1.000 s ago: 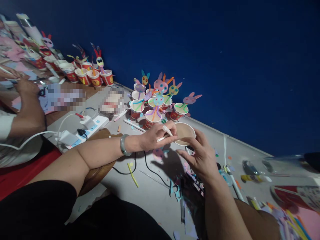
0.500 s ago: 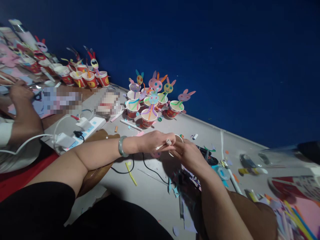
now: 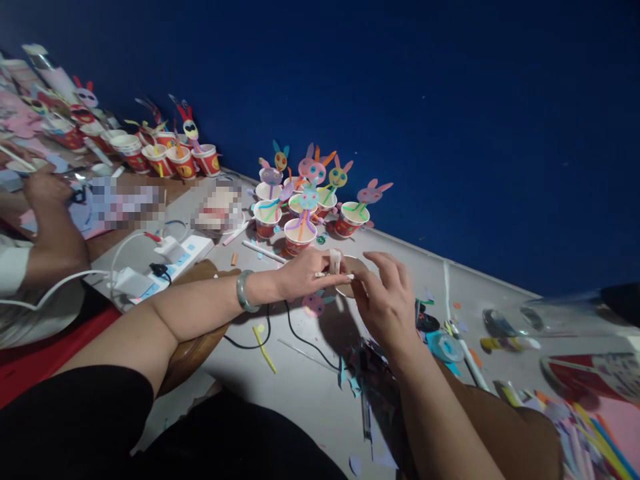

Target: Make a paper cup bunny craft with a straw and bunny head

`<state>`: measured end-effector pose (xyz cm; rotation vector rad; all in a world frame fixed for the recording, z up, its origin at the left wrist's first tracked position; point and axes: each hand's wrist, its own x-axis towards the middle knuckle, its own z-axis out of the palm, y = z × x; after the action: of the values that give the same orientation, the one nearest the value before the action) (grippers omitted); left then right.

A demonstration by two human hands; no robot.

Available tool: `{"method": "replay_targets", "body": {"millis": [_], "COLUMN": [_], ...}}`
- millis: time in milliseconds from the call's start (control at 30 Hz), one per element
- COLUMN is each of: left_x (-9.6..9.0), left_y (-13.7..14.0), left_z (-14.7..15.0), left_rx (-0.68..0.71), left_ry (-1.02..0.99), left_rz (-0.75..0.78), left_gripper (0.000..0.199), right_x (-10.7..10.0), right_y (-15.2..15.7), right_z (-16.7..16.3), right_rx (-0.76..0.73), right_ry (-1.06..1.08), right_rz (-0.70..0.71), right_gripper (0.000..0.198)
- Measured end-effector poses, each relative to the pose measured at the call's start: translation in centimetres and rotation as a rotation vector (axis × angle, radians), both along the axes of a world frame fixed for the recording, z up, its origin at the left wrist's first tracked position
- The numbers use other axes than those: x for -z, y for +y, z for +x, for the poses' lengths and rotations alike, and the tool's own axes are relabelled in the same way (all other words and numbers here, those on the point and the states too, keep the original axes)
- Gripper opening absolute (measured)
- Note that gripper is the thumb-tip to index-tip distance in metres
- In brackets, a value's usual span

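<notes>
My left hand (image 3: 310,272), with a jade-coloured bangle at the wrist, is closed at the near side of a round, white-rimmed piece (image 3: 356,267) that looks like a paper cup; the fingers hide much of it. A white wrap or band (image 3: 335,261) sits at its fingers. Along these fingers lies a thin white strip (image 3: 323,275). My right hand (image 3: 385,293) has its thumb and a fingertip at the strip's right end, over the cup, while its other fingers are raised and bent. Below the hands, a pink paper face (image 3: 313,305) rests on the table.
Several paper cups with rabbit-like figures (image 3: 300,233) stand ahead by the blue wall (image 3: 450,133). At left are a power strip (image 3: 187,257) with cables and another person's arm (image 3: 55,220). A yellow straw (image 3: 265,350), paper scraps and a tape roll (image 3: 447,347) lie around.
My right hand has turned and lifted its fingers away from my left hand, uncovering the round piece. My left hand has shifted slightly, and the pink paper face shows more.
</notes>
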<state>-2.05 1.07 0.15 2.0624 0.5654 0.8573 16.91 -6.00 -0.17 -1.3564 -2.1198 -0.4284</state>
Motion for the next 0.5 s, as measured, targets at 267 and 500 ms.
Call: {"method": "replay_targets", "body": {"millis": [267,500], "left_x": [-0.5,0.2], "left_y": [0.1,0.4], "left_z": [-0.3,-0.3], "left_rx": [0.047,0.052], "left_ry": [-0.005,0.044], "left_rz": [-0.003,0.000], "left_gripper": [0.022,0.022], "right_x": [-1.0,-1.1], "right_y": [0.1,0.9], "right_z": [0.4,1.8], "right_rx": [-0.068,-0.161], "right_ry": [-0.084,0.306], "right_rz": [0.036,-0.272], "right_gripper": [0.008,0.008]}}
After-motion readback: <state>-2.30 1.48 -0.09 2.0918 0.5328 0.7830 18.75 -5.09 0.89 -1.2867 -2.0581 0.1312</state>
